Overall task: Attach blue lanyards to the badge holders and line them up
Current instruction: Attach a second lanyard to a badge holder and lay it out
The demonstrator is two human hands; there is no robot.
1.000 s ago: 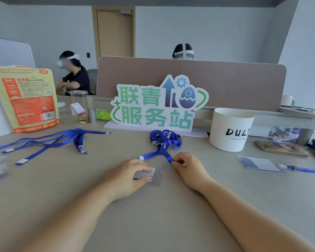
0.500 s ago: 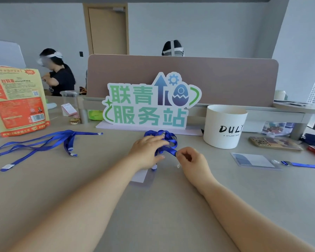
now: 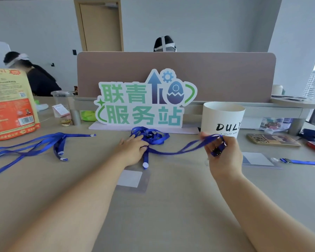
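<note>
Two bare forearms reach out over the smooth beige bench (image 3: 171,220), with a wide stretch of its surface between them. Between the hands lies one badge holder (image 3: 133,179), a flat clear plastic sleeve with a white card inside. A white-tipped strap end lies just past its far edge.

The hands are well apart. The left hand (image 3: 133,151) lies flat, fingers straight, pressing on the near side of a loosely tangled blue lanyard (image 3: 156,139), a thin woven ribbon heaped in loops. One strand runs right from the heap, sagging to the bench and then rising to the right hand (image 3: 225,160), which is lifted off the bench and pinches the strap at its dark clip.

Right of that hand lies a second badge holder (image 3: 258,160), flat. Another lanyard (image 3: 305,162) trails from its right side to the frame edge. At far left a bundle of lanyards (image 3: 35,144) fans out in long strands, too overlapped to count.

Farther back stand one white round tub (image 3: 223,120) with black lettering, one phone (image 3: 273,140) lying flat, one orange printed bag (image 3: 11,104) and one cut-out sign (image 3: 144,104) in green and blue. Behind it a rounded mauve divider panel (image 3: 176,75) closes the far edge.
</note>
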